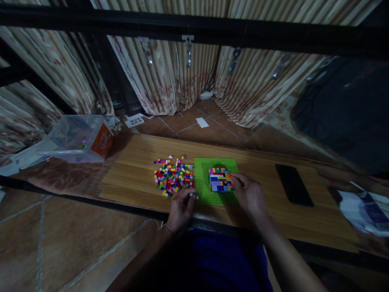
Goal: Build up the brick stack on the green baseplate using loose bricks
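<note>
On a green studded baseplate (202, 170) stands a low block structure (219, 184) built from many-coloured toy bricks. My right hand (251, 196) is at its right side, with thumb and forefinger pinched together at the structure's edge. Whatever lies between those fingertips is hidden. By the baseplate's lower left corner, my left hand (182, 207) is closed, and a small white toy brick (193, 195) shows at its fingertips. A heap of loose toy bricks (173, 176) in mixed colours spreads just beyond the left hand, reaching the baseplate's left edge.
Everything rests on a long wooden board (130, 174). A dark flat rectangular object (293, 184) lies to the right. Off the left end stands a clear plastic bin (75, 140) with an orange label. White paper and packaging (361, 211) are at the far right. Striped curtains (173, 81) hang behind.
</note>
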Tool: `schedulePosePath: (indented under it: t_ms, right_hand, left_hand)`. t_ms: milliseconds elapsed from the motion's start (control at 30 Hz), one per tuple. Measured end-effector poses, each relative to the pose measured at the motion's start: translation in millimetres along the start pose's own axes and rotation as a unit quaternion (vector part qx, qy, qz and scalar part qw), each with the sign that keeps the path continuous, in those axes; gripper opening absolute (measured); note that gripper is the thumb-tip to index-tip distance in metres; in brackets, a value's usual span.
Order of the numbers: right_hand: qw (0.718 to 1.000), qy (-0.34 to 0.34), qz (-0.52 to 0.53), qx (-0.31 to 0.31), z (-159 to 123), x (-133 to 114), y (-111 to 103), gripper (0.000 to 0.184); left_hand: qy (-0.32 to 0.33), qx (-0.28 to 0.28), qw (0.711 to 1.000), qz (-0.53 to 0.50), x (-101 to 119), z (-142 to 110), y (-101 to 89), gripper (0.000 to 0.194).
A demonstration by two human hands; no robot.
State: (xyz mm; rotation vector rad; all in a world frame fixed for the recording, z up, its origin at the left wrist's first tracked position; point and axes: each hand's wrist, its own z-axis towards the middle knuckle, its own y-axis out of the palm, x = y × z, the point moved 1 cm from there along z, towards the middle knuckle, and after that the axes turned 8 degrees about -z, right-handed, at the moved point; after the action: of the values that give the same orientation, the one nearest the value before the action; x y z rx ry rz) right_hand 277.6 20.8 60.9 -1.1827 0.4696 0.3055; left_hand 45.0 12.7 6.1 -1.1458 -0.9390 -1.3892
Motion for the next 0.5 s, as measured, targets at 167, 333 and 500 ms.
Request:
schedulePosePath:
  t_ms: [167,333,500]
  right_hand:
    - [0.999,0.004,-0.042,-0.021,16,12,5,0.036]
    - [0.998,-0.013,-0.06,-0.034,26,16,6,0.036]
    - [0.996,0.014,-0.08,-0.027,32,16,7,0.035]
  left_hand:
    - [0.009,-0.005,1.0,0.019,0,1,-0.7,0.016]
    - [0.017,-0.005,0.999,0.038,-2,1,-0.9,0.017]
    - [0.019,-0.003,0.999,0.042,-2,1,-0.4,0.018]
